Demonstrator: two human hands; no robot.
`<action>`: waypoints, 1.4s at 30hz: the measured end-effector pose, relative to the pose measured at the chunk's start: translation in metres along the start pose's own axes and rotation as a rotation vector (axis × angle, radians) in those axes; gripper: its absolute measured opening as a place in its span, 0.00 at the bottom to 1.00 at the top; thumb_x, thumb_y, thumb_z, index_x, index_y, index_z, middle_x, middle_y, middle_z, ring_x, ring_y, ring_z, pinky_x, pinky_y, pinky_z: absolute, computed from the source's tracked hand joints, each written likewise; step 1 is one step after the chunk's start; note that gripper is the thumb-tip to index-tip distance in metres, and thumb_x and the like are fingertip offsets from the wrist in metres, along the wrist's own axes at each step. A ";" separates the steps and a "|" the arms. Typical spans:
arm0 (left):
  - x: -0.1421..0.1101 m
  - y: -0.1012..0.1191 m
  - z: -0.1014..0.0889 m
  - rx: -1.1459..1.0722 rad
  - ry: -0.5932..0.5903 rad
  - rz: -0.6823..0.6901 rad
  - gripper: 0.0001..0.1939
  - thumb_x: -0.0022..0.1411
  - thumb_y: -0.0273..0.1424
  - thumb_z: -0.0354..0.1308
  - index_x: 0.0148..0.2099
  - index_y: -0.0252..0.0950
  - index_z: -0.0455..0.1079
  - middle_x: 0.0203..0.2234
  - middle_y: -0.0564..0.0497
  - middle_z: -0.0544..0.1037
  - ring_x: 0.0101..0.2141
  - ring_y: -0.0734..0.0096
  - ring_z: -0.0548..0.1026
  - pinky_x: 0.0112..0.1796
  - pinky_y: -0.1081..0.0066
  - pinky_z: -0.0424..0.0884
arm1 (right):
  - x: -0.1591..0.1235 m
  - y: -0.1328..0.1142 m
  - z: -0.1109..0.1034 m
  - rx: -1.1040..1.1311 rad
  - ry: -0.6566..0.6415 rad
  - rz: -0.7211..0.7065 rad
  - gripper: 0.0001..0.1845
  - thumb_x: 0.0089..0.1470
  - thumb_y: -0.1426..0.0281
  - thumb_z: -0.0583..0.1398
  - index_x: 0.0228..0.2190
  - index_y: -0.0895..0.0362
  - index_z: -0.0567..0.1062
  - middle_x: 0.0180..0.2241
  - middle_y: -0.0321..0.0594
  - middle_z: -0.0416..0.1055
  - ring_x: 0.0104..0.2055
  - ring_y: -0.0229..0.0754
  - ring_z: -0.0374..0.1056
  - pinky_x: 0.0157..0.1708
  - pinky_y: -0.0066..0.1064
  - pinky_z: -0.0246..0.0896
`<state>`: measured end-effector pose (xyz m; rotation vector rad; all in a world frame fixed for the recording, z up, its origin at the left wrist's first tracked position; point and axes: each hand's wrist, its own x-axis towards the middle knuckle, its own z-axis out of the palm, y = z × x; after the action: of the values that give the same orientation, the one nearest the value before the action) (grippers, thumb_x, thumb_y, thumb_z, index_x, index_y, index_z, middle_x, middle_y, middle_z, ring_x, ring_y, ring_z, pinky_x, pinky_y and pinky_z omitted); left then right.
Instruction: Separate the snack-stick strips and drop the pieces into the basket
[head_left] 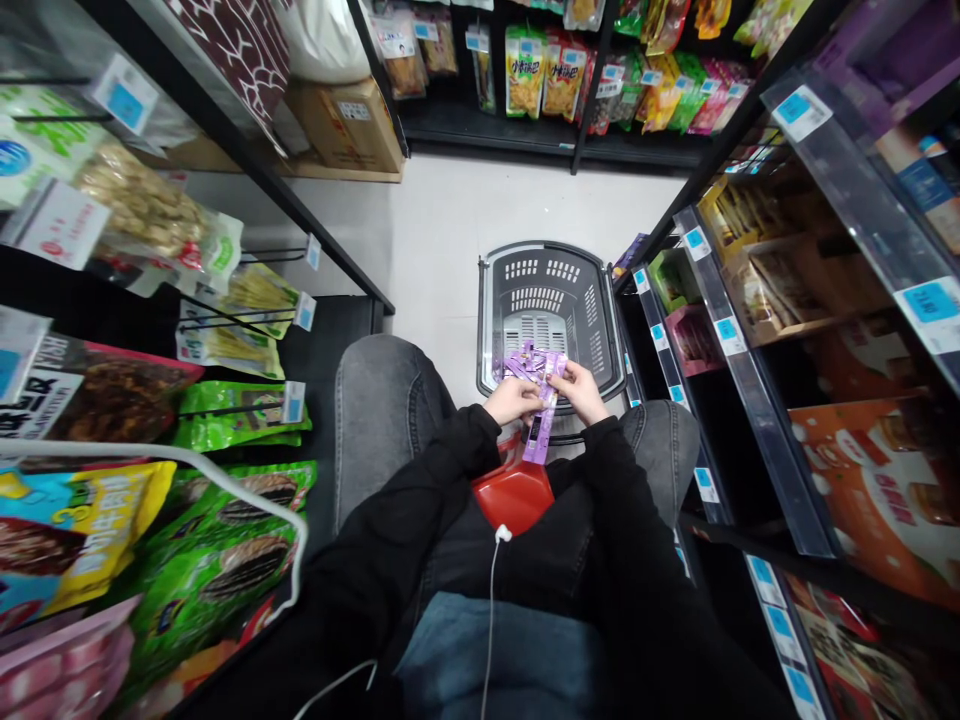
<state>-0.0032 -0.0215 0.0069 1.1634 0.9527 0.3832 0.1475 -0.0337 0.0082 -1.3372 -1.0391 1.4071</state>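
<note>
Basket [551,284] beyond purple packet [540,430], shelves [862,187] right, snacks [262,500] left

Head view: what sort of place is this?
Most likely a grocery shop's snack aisle: bagged snacks on display, price tags along the shelf edges, and a shopping basket.

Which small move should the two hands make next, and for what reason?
Probably bring the purple packet forward and lower it into the grey basket: the left hand and right hand both have fingers on it at the basket's near end, and other purple packets are bunched just beyond it.
</note>
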 end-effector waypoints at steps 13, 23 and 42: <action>0.003 -0.001 0.001 0.090 0.052 0.060 0.10 0.40 0.30 0.61 0.25 0.29 0.66 0.14 0.57 0.68 0.17 0.80 0.66 0.21 0.77 0.64 | -0.001 0.008 0.011 0.143 0.258 0.009 0.19 0.37 0.57 0.63 0.29 0.58 0.72 0.23 0.34 0.70 0.24 0.38 0.67 0.24 0.27 0.61; -0.003 0.005 0.001 0.157 -0.221 -0.046 0.07 0.37 0.26 0.61 0.22 0.29 0.67 0.11 0.60 0.65 0.15 0.82 0.63 0.21 0.79 0.59 | 0.005 0.011 -0.008 0.301 0.576 -0.002 0.19 0.36 0.60 0.63 0.28 0.61 0.71 0.20 0.35 0.69 0.23 0.34 0.64 0.20 0.23 0.55; 0.007 0.008 -0.058 -0.530 0.532 -0.077 0.11 0.51 0.19 0.52 0.39 0.28 0.65 0.26 0.47 0.75 0.27 0.73 0.75 0.33 0.72 0.73 | 0.028 0.015 -0.021 -0.061 0.658 0.161 0.12 0.52 0.66 0.49 0.32 0.59 0.69 0.22 0.38 0.67 0.26 0.39 0.67 0.27 0.30 0.64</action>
<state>-0.0434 0.0216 0.0066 0.5405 1.2506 0.8521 0.1678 -0.0104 -0.0138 -1.7909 -0.5442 0.9321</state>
